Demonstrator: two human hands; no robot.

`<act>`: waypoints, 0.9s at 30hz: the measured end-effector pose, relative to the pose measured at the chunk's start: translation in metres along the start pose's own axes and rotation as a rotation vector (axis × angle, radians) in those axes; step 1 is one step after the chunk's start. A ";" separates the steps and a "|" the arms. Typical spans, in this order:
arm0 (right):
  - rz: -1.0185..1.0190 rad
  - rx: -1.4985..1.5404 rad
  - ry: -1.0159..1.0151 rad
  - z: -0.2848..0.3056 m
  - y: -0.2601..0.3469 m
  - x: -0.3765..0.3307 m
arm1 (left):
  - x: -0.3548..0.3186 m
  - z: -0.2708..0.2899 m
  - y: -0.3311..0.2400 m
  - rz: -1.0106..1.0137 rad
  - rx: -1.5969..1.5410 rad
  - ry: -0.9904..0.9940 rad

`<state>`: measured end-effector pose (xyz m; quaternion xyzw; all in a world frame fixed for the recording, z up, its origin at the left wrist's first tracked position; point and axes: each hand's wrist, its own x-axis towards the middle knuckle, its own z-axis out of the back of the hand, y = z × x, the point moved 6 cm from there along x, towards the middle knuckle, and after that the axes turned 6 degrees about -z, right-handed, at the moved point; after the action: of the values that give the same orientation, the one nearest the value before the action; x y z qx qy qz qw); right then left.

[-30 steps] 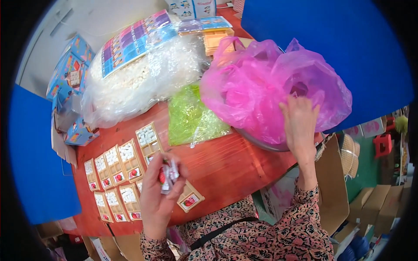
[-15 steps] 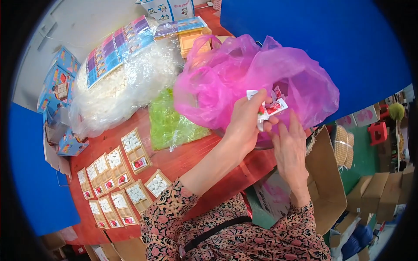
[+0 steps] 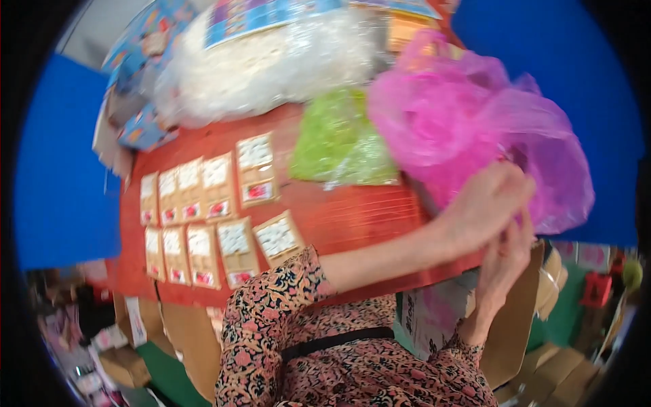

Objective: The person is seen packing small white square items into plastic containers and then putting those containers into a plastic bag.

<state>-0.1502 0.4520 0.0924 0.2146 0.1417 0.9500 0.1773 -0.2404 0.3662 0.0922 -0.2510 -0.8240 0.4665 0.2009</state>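
Reaches with the left hand [image 3: 494, 197] to the mouth of the big, thin, see-through pink plastic bag [image 3: 434, 115], at the right side of the shiny red surface [image 3: 352, 210]. Bends this hand at the wrist, back up, fingertips hidden. Cannot tell if spread or pinching anything. Holds the right hand [image 3: 505, 251] just below, fingers pointing up and close together. Cannot tell if touching the left one, or if pinching anything.

Stretches the left arm in front of the surface, in the way of the pink bag's lower edge. Covers a corner of one crooked tray with the black and pink flowery sleeve [image 3: 271, 312].

On the left, ten small tan trays [image 3: 237, 263] in two rows of five, with little white lumps [image 3: 255, 150] at the far end and, in most, a red and white packet [image 3: 257, 191] at the near end. Between the trays and the pink bag, a flat lime-green plastic bag [image 3: 339, 136]. Farther back, a huge clear plastic bag [image 3: 271, 74] of white bits, under a blue and purple printed sheet [image 3: 271, 15]. At the back left, blue picture boxes [image 3: 146, 125]. Beside the right hand, off the surface, a brown cardboard box [image 3: 512, 305].
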 end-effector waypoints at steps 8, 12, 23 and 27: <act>0.305 0.325 -0.097 0.007 0.076 -0.028 | -0.177 0.090 -0.070 -0.243 0.979 -0.297; 0.437 0.584 0.308 -0.031 0.129 -0.052 | -0.240 0.135 -0.040 0.014 1.515 -0.436; 0.625 0.508 0.697 -0.101 0.201 -0.075 | -0.266 0.164 0.006 0.268 1.697 -0.292; 0.746 0.504 0.643 -0.123 0.233 -0.067 | -0.268 0.170 -0.001 0.239 1.706 -0.218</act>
<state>-0.2140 0.1920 0.0422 -0.0149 0.3259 0.9028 -0.2801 -0.1235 0.0911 -0.0151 -0.0537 -0.1757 0.9644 0.1901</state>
